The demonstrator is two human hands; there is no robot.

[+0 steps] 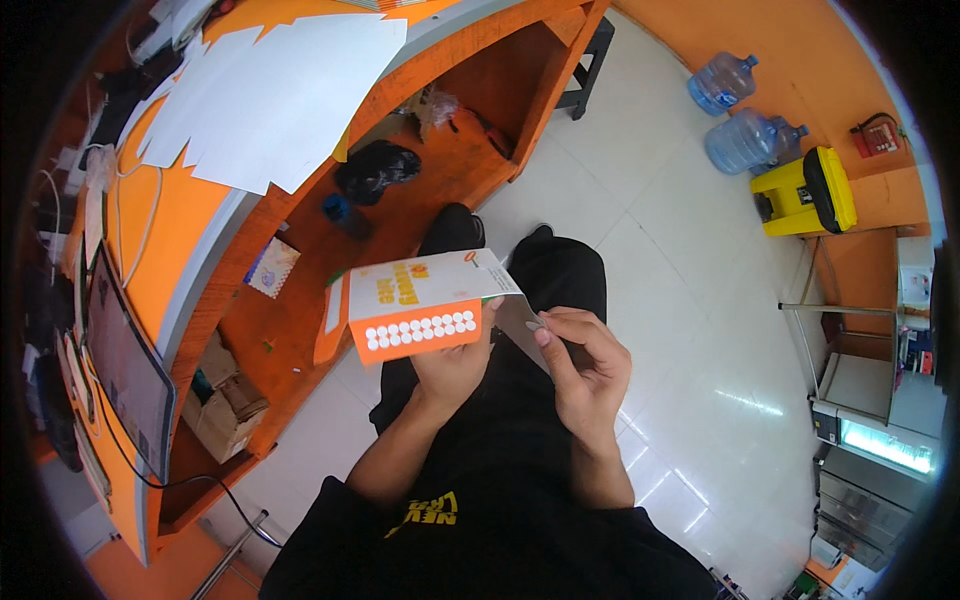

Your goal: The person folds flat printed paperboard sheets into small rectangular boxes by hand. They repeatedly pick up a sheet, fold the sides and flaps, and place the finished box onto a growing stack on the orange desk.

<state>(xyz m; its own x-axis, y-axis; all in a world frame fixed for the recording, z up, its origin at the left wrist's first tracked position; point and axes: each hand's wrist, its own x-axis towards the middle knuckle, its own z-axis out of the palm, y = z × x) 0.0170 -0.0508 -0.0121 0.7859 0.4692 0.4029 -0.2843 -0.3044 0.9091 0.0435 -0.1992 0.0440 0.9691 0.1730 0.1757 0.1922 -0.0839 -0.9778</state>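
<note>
A cardboard food box (442,281), white and orange with a row pattern of white dots, is held in the air above my lap. My left hand (454,375) grips it from below, with the thumb against its near edge and the other fingers hidden under it. On the box's right side a grey-white flap (521,326) hangs folded down. My right hand (585,356) pinches this flap's edge between thumb and fingertips. Another orange flap (330,319) sticks out at the left end. The box bears printed writing. Its inside cannot be seen.
To the left stands an orange desk (202,206) with white paper sheets (285,97) and a monitor (127,360). Its lower shelf holds a black plastic bag (379,171) and a cardboard carton (225,405). Water bottles (739,139) and a yellow bin (787,195) stand by the wall.
</note>
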